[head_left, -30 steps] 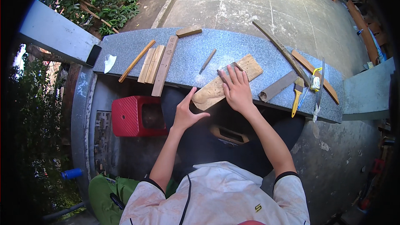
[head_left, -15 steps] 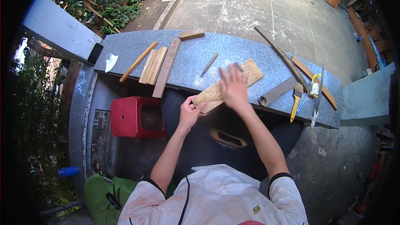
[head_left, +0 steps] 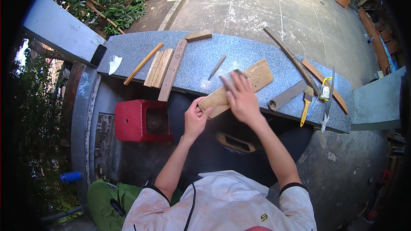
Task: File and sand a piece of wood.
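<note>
With the fingers of the left hand gripping its near end, the wooden board slanted over the table edge and might have tipped if the right hand, its hold on the blurred dark block unclear, pressed unevenly

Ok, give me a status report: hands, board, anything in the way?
Left hand gripping board at its left end. Right hand on a dark piece over the board, blurred. Slim tool nearby, apart from the board.
</note>
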A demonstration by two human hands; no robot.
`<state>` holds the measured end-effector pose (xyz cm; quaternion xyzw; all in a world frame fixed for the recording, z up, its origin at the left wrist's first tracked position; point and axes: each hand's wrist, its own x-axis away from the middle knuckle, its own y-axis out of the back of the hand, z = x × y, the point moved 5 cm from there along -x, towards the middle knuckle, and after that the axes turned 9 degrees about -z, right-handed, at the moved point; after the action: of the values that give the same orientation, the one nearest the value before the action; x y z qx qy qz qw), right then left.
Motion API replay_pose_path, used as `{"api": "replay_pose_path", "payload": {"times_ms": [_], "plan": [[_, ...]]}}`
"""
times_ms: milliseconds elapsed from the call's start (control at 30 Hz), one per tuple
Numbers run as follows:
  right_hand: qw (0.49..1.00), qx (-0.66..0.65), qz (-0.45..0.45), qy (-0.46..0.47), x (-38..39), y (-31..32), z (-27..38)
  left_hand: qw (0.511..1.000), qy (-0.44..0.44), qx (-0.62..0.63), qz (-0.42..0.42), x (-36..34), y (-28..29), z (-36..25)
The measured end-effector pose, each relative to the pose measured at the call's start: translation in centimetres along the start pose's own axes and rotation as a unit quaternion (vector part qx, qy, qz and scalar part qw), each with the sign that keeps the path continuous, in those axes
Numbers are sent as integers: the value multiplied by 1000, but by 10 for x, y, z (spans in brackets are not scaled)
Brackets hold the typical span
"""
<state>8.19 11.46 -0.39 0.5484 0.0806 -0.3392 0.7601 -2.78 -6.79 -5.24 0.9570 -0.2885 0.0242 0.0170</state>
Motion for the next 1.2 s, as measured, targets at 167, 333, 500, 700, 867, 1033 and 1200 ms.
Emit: {"api": "replay_pose_path", "payload": {"times_ms": [167, 333, 500, 700, 867, 1033, 1200], "plan": [[987, 84, -107, -83, -41, 35, -29, 988, -122, -92, -34, 8, -12, -48], [993, -95, -64, 23, -26, 48, 12, 955, -235, -169, -59, 17, -6, -56], [981, -24, -169, -95, -45, 62, -43, 929, -296, -210, -64, 22, -16, -75], [983, -141, -104, -53, -44, 56, -28, 945, -257, -198, -44, 20, -14, -81], [981, -79, -149, -99, -53, 47, -31, 938, -271, -205, -68, 16, -25, -93], [981, -157, -93, -64, -48, 51, -27, 940, -265, -204, -61, 20, -18, -83], [978, -88, -154, -113, -54, 41, -39, 930, -291, -212, -75, 21, -29, -95]]}}
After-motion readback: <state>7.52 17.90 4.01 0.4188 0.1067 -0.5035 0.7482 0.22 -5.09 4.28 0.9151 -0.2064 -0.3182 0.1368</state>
